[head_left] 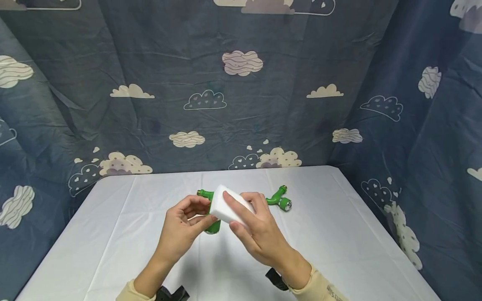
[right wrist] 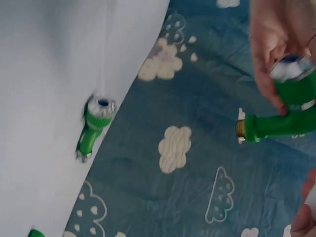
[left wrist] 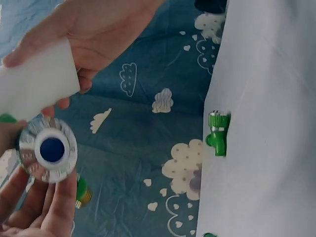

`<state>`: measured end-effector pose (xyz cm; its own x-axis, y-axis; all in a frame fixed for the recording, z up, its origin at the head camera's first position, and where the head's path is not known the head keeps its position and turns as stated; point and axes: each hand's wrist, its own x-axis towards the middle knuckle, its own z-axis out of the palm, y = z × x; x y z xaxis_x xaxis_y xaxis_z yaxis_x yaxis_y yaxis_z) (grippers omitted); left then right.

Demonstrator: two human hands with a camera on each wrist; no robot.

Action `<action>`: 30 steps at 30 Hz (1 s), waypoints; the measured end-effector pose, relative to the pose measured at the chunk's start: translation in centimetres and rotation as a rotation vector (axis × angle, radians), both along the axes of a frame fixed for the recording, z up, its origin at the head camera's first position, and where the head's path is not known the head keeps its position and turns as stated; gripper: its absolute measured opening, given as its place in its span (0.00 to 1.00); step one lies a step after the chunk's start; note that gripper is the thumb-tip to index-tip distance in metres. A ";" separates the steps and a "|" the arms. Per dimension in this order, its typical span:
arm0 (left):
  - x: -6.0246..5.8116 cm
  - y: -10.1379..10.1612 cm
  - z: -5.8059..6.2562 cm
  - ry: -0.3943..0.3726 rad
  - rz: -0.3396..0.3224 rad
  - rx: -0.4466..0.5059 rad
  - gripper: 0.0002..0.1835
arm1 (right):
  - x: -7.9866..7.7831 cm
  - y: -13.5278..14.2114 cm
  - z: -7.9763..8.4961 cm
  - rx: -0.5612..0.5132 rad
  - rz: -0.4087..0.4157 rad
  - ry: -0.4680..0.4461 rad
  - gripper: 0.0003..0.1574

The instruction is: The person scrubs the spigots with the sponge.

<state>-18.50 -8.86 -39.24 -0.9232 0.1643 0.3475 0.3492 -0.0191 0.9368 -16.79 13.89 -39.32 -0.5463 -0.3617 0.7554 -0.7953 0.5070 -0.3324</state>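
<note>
My left hand (head_left: 178, 230) pinches a green tap (head_left: 214, 228) above the white table, with the thumb and fingers around its body. In the right wrist view the tap (right wrist: 284, 126) shows a brass threaded end; the left wrist view looks straight at its silver ribbed ring (left wrist: 69, 150) with a blue centre. A white block like a sponge (head_left: 226, 205) is gripped by my right hand (head_left: 265, 234), fingers spread over its top. The block overlaps the tap in the head view and hides its middle. Fingers of the right hand (left wrist: 98, 34) hold the block's end in the left wrist view.
A second green tap (head_left: 280, 198) with a silver ribbed end lies on the white-covered table (head_left: 339, 246), to the right beyond my right hand. Dark blue cloth (head_left: 282, 117) with cloud prints hangs behind the table and along both sides.
</note>
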 end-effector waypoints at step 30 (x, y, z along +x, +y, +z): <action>1.3 -1.0 -0.3 0.719 -0.274 -0.309 0.19 | -2.3 3.2 -0.5 0.221 -0.023 -0.314 0.26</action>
